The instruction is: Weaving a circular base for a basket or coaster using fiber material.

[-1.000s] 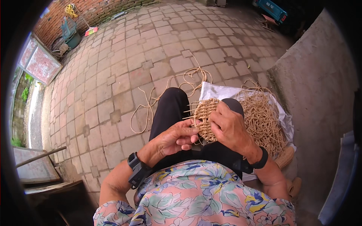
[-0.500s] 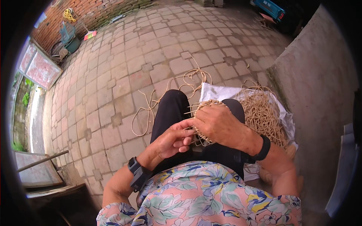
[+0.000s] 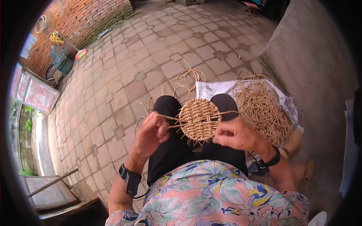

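Fingers (image 3: 163, 130) of our left hand (image 3: 151, 135) pinch a twisted straw strand (image 3: 169, 118) running into the round woven disc (image 3: 199, 119); right hand (image 3: 235, 133) fingertips grip the disc's lower right edge. Disc sits flat-on above our knees (black trousers (image 3: 173, 150)), held up between both hands. Surface: paved brick-tile yard (image 3: 124, 75), brick wall (image 3: 86, 22) at the far left corner, concrete wall (image 3: 316, 64) along the right edge. Open paving ahead and to the left. Loose cord pile (image 3: 262, 109) lies on a white sheet (image 3: 211, 89) at the yard's right edge, against the concrete wall. Blue bin (image 3: 60, 60) stands near the brick wall, contents unclear.
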A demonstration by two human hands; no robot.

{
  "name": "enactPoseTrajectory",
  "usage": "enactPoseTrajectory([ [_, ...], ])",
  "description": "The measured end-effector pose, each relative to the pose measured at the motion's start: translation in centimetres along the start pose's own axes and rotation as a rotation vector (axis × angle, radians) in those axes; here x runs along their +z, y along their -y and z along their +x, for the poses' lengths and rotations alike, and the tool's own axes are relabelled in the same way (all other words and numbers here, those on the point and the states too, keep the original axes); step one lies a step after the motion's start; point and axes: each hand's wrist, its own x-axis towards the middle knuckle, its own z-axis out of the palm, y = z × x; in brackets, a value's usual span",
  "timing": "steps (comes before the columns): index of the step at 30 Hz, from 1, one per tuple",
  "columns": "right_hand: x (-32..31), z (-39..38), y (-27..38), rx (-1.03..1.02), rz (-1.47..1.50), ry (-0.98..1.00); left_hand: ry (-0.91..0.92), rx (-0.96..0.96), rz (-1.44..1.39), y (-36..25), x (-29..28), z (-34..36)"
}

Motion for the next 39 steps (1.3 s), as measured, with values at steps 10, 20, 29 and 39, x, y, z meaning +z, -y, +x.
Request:
enactPoseTrajectory([
  [10,2.7,-0.5,-6.0,0.165,1.059,-0.326,-0.627,-0.011,-0.137,-0.3,-13.2,-2.1],
  [20,3.5,0.4,-7.1,0.119,0.954,-0.45,-0.318,0.451,1.404,-5.4,-0.9,-0.1],
  [29,3.6,0.4,-5.2,-0.027,0.137,-0.541,0.062,0.288,1.445,-2.4,2.6,1.1],
  [39,2.5,1.1,-4.8,-0.175,-0.036,-0.529,0.023,0.107,1.25,-1.7,2.8,1.5],
])
